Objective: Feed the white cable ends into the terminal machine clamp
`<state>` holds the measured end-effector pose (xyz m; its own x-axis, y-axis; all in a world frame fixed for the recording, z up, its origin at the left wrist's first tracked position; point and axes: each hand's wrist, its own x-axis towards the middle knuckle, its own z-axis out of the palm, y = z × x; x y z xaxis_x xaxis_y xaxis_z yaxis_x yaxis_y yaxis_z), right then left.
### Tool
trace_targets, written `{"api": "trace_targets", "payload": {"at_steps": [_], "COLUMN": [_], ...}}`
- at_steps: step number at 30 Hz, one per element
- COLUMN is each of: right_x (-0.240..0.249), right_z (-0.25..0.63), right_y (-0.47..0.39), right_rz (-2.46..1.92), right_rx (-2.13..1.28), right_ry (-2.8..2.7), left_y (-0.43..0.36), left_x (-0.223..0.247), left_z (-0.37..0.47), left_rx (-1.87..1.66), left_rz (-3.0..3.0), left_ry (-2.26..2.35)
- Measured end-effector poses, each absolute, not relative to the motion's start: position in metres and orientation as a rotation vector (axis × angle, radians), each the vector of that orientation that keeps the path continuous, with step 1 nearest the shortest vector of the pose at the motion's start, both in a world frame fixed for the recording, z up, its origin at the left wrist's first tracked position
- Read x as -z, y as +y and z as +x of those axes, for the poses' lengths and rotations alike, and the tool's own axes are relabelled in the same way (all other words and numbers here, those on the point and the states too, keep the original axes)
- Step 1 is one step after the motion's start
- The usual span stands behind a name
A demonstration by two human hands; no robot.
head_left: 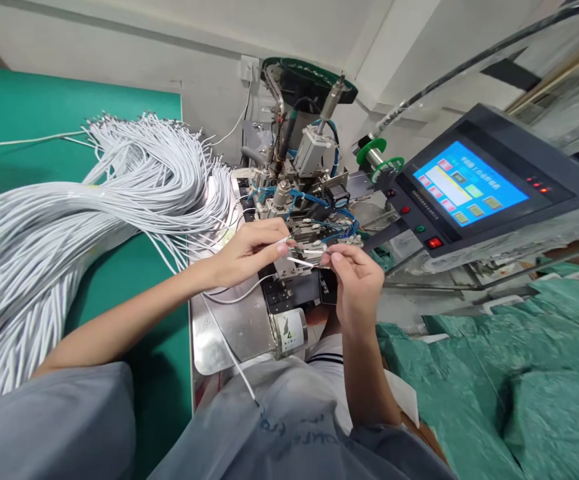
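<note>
Over the front of a small bench machine (314, 227), my left hand (256, 253) pinches a white cable (300, 262) between thumb and fingers. My right hand (358, 272) is closed close by on the right, its thumb and forefinger pinched at the cable's far end, where thin wire ends show. Those ends are too small to make out clearly. Another short white strand runs just above the cable between the two hands. A loose white cable (234, 360) hangs over the metal plate toward my lap, its dark tip at my shirt.
A thick bundle of white cables (94, 207) lies on the green table (29, 100) to the left. At the right stands a control panel (469, 180) with a lit blue screen, beside a green wire spool (376, 159). Green plastic sheeting (519, 360) covers things at the lower right.
</note>
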<state>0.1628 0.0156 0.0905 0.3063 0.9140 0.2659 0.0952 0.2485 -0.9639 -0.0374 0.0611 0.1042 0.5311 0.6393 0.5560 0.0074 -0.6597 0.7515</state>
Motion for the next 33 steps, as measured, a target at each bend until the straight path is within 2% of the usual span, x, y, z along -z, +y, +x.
{"api": "trace_targets", "payload": {"at_steps": [3, 5, 9, 13, 21, 33], "right_x": [-0.108, -0.123, -0.140, -0.135, -0.122, -0.116], "right_z": [0.162, 0.158, 0.145, 0.138, 0.143, 0.144], "right_y": [0.013, 0.011, 0.010, 0.013, 0.017, 0.016], "right_rz": [-1.163, -1.147, -1.180, -1.189, -1.223, -1.185], "right_rx": [-0.487, -0.437, -0.517, -0.565, -0.748, -0.756], "right_ry": [-1.248, -1.365, -1.517, -1.538, -1.409, -1.399], "left_y": [0.059, 0.057, 0.054, 0.052, 0.052, 0.050], "left_x": [-0.106, -0.107, -0.109, -0.109, -0.101, -0.100], "left_z": [-0.036, -0.035, -0.035, -0.035, -0.029, -0.027], "left_rx": [-1.115, -1.080, -0.986, -0.967, -1.249, -1.320], "left_rz": [2.047, 2.055, 2.120, 2.160, 2.009, 2.046], "left_ry": [0.514, 0.517, 0.551, 0.554, 0.653, 0.633]}}
